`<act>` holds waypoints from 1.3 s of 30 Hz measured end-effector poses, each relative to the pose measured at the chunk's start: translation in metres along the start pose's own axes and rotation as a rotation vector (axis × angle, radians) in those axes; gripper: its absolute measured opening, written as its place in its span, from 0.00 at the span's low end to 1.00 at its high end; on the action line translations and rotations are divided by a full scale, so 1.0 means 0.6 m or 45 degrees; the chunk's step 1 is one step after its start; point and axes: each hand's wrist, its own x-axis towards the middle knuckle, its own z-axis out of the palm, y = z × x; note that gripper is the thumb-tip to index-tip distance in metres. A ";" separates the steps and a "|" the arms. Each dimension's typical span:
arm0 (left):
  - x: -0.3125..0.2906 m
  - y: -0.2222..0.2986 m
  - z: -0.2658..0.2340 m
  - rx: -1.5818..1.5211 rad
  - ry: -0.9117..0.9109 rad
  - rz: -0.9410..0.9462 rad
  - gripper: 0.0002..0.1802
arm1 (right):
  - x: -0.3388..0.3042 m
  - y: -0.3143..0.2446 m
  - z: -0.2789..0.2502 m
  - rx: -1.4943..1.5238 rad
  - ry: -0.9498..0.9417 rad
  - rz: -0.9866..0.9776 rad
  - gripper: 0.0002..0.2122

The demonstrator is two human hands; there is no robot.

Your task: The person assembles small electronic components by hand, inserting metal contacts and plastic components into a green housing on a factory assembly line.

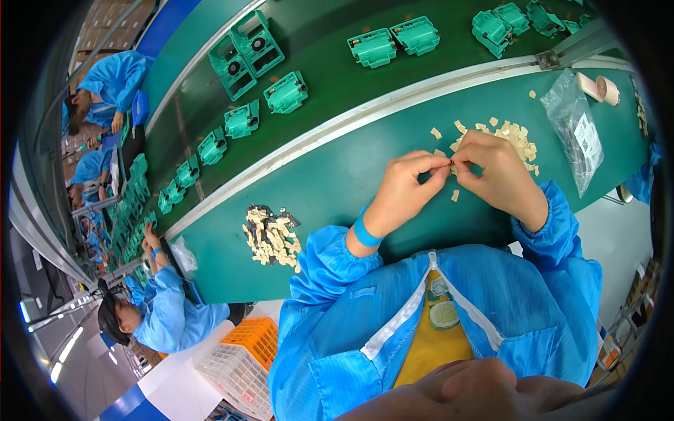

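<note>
My left hand [408,188] and my right hand [497,170] meet fingertip to fingertip over the green bench. Each pinches thumb against forefinger. Between the tips shows a speck of something small and dark, too tiny to name. Beneath and behind my right hand spreads a pile of small cream-coloured pieces [521,140], flat and roughly rectangular. A few of them lie loose around my fingers. Farther left on the bench sits a heap of small black parts with cream pieces [270,237] mixed in.
Beyond a pale metal rail [365,118], a dark green conveyor carries several green plastic housings [286,92]. A clear plastic bag [574,133] with a white label and tape rolls [607,91] lie at right. A co-worker [175,319] sits at left, near orange and white crates [253,340].
</note>
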 end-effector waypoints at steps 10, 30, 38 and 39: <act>0.003 -0.004 0.007 -0.136 -0.007 0.027 0.11 | -0.004 0.044 -0.026 0.040 0.421 0.225 0.02; 0.014 -0.001 0.007 0.376 0.437 0.388 0.09 | 0.000 0.035 -0.014 0.533 0.256 0.486 0.10; 0.003 0.002 0.012 1.075 0.554 0.855 0.18 | 0.012 0.026 0.027 0.957 -0.050 0.728 0.17; 0.002 0.002 0.013 1.083 0.563 0.849 0.18 | 0.012 0.024 0.029 0.955 -0.026 0.710 0.16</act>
